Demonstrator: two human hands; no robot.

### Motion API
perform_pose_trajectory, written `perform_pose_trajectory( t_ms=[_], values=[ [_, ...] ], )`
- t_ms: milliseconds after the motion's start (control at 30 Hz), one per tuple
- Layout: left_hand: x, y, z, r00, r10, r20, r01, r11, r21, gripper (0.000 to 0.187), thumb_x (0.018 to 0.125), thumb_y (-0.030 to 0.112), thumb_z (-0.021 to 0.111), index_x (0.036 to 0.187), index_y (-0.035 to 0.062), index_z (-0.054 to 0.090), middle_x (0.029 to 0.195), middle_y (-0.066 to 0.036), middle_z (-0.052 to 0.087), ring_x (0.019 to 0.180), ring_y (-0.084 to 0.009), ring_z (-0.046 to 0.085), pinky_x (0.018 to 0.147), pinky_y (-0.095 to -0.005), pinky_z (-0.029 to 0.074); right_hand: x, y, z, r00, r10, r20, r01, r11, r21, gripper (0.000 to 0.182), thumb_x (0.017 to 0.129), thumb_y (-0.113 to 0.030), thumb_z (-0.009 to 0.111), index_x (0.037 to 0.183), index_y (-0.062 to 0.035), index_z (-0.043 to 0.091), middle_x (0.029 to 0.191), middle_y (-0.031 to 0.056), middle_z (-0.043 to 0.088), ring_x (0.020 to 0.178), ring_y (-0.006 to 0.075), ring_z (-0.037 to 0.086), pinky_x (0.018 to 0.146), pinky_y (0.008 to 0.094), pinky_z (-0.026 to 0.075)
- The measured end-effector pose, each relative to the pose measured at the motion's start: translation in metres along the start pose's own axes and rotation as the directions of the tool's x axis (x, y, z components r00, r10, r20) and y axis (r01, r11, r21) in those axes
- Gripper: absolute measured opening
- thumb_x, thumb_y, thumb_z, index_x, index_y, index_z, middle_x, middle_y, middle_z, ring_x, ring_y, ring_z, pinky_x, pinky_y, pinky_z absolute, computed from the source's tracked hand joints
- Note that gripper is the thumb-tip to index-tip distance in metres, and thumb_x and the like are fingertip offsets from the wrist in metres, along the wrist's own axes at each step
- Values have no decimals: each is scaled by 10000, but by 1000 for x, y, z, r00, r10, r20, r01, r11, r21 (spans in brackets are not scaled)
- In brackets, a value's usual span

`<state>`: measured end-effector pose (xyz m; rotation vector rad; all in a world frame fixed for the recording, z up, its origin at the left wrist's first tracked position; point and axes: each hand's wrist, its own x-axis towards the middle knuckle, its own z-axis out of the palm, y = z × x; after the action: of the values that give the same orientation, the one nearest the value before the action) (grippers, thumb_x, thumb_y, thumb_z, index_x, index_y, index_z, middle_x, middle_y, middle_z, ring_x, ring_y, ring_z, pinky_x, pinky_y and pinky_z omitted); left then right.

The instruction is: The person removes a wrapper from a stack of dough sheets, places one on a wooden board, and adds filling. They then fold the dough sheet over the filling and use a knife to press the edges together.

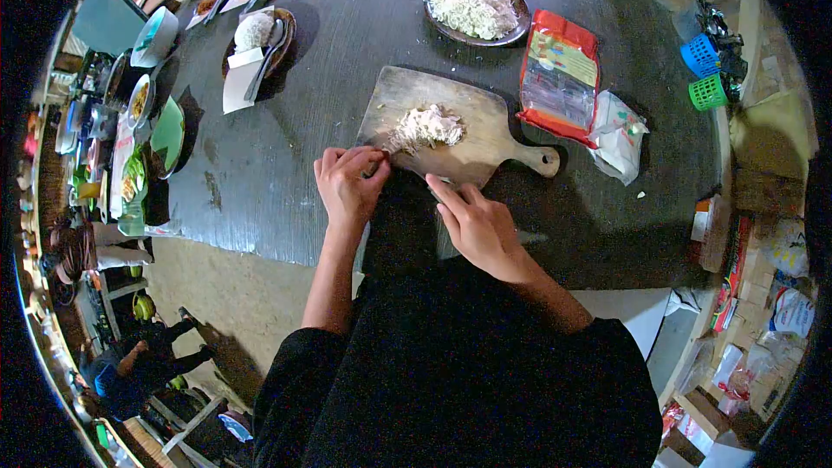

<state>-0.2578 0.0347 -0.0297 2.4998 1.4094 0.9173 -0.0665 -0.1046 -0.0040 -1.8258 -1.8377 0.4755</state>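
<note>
a dark plate (523, 10) holds heaped white shreds (471, 9); a brown dish (289, 29) bears a round white mound (254, 31) and a spoon (258, 76). on the dark table (338, 9) lies a wooden board (485, 117), a pale shredded pile (429, 126) mid-board; another person (130, 368) shows at lower left. a red packet (562, 78) lies near the handle. the left hand (349, 178) curls at the board's near edge, the right hand (477, 225) bends beside it; fingers block the view, so i cannot make out what either grips.
</note>
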Motion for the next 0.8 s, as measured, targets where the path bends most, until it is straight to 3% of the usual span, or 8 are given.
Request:
perform_pose_trajectory(
  t_ms=[233,400,667,800],
  values=[
    [0,-4,2,1000,-21,17,22,1000,-8,135,728,211,845,844,167,792,967,52,777,902,-193,630,830,-366,448,-3,-1,-3,999,-22,44,19,997,75,518,997,-211,610,1502,-204,495,888,187,615,633,388,664,554,497,570],
    [1,-3,1,1000,-17,17,17,1000,-15,135,733,219,848,850,177,793,959,55,777,890,-187,633,825,-366,450,2,-3,2,999,-15,47,16,1000,-15,524,994,-205,609,1504,-193,491,886,195,619,624,385,672,534,486,572],
    [0,0,-2,995,-93,48,94,995,-28,165,723,202,854,878,192,801,920,27,780,895,-201,674,846,-377,469,8,-2,6,1000,23,21,-22,1000,-13,529,997,-195,618,1511,-214,495,921,161,615,657,364,669,575,457,576],
    [0,-3,0,1000,-30,0,30,999,-19,129,738,217,847,851,177,799,935,53,777,854,-189,639,813,-366,453,1,-2,-2,1000,-18,7,18,1000,6,539,990,-186,629,1512,-215,495,897,152,607,650,360,660,566,455,570]
  ],
)
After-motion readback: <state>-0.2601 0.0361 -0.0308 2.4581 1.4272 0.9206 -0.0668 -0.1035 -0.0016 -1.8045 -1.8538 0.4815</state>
